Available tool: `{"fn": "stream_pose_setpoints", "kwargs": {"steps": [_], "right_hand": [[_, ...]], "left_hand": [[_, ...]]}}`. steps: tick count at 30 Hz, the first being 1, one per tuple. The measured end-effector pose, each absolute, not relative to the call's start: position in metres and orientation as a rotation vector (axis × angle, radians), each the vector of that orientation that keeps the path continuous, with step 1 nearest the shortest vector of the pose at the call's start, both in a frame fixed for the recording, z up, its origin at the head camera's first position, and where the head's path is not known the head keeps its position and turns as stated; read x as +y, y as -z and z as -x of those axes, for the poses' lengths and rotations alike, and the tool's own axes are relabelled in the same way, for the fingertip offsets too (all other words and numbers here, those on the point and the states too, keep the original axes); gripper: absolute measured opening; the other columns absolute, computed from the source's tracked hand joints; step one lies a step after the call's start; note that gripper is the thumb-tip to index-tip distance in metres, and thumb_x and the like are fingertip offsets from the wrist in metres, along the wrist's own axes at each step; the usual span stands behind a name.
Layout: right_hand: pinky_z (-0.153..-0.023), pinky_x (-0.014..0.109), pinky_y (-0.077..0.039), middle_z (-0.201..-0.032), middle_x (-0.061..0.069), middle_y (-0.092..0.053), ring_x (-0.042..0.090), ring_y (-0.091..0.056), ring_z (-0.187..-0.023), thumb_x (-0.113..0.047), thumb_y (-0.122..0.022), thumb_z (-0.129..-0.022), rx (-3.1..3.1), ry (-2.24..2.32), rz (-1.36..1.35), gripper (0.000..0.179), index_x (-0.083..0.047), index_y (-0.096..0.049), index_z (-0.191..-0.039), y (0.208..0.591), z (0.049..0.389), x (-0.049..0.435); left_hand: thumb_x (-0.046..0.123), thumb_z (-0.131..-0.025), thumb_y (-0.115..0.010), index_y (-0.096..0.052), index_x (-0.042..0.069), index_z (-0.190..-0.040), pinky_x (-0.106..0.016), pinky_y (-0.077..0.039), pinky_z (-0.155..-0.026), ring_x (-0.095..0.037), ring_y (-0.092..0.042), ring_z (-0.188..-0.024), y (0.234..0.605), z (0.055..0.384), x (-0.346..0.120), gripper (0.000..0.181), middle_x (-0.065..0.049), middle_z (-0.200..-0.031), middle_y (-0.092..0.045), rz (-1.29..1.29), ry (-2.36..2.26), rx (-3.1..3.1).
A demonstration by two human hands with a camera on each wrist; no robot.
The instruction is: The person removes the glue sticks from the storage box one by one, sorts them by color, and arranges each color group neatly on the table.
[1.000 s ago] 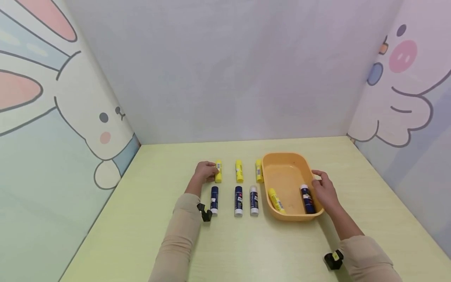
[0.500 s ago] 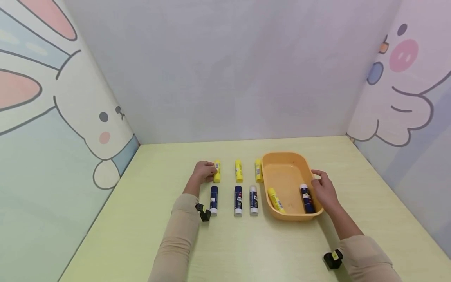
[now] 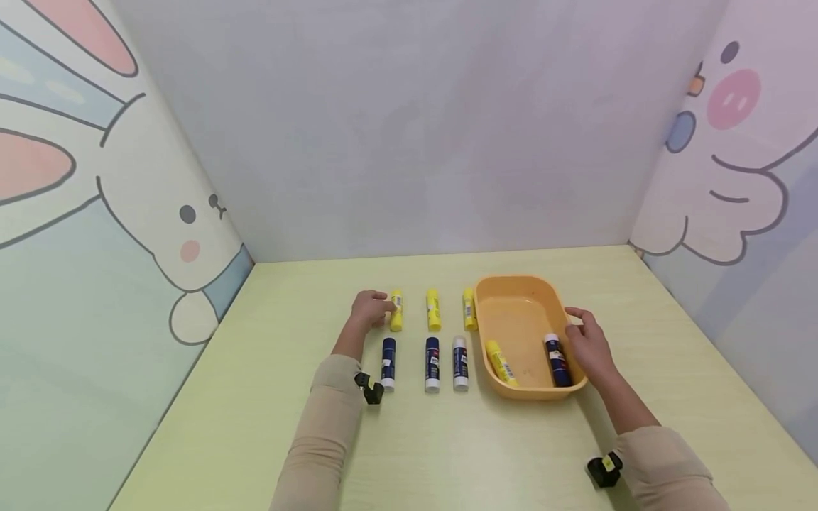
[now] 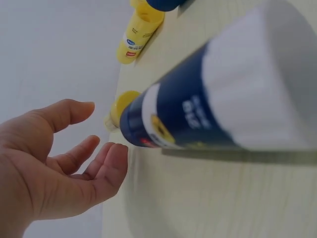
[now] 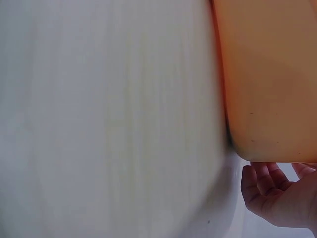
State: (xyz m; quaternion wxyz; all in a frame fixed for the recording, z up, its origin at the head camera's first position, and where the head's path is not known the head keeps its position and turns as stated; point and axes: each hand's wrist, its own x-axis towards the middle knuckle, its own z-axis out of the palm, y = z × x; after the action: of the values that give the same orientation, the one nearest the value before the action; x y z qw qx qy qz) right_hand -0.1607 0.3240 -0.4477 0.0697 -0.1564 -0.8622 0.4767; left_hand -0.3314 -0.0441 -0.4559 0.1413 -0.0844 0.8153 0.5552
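My left hand is beside the leftmost yellow glue stick, fingertips at its side. In the left wrist view, thumb and fingers are spread apart with nothing between them. A navy glue stick with a white end fills the foreground there and partly hides the yellow one. On the right, my right hand holds the rim of an orange plastic basket. Inside the basket lie a yellow glue stick and a navy one.
Two more yellow glue sticks lie in the back row, one midway and one against the basket. The front row holds navy glue sticks, including a middle one and a right one. A wall rises behind the table.
The leftmost yellow glue stick shifts slightly left, then back right. My left fingers loosen around it and spread. The right hand and the basket stay put.
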Motion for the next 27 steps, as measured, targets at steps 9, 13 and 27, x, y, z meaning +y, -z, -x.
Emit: {"fn": "stream_pose_setpoints", "kwargs": {"steps": [9, 13, 27], "right_hand": [[-0.067, 0.034, -0.039, -0.111, 0.025, -0.047, 0.031, -0.045, -0.089, -0.018, -0.03, -0.1, -2.591, -1.418, 0.478, 0.044, -0.001, -0.03, -0.141, 0.448, 0.161, 0.324], [-0.066, 0.034, -0.039, -0.111, 0.025, -0.047, 0.03, -0.045, -0.088, -0.018, -0.03, -0.099, -2.591, -1.415, 0.482, 0.044, -0.001, -0.03, -0.14, 0.448, 0.161, 0.323], [-0.067, 0.035, -0.038, -0.112, 0.025, -0.046, 0.031, -0.045, -0.09, -0.018, -0.029, -0.1, -2.601, -1.429, 0.475, 0.045, -0.001, -0.029, -0.141, 0.447, 0.16, 0.323]], "left_hand": [[0.012, -0.079, -0.072, -0.059, 0.004, -0.118, -0.024, -0.045, -0.054, -0.018, -0.051, -0.071, 0.453, 0.334, -0.033, 0.042, -0.012, -0.107, -0.057, 0.282, -1.508, 2.396], [0.015, -0.079, -0.072, -0.059, 0.005, -0.12, -0.029, -0.049, -0.064, -0.023, -0.055, -0.085, 0.45, 0.333, -0.031, 0.044, -0.013, -0.115, -0.056, 0.262, -1.481, 2.441], [0.014, -0.08, -0.072, -0.058, 0.004, -0.121, -0.036, -0.05, -0.079, -0.028, -0.056, -0.099, 0.435, 0.331, -0.015, 0.045, -0.015, -0.121, -0.054, 0.1, -1.574, 2.428]]}}
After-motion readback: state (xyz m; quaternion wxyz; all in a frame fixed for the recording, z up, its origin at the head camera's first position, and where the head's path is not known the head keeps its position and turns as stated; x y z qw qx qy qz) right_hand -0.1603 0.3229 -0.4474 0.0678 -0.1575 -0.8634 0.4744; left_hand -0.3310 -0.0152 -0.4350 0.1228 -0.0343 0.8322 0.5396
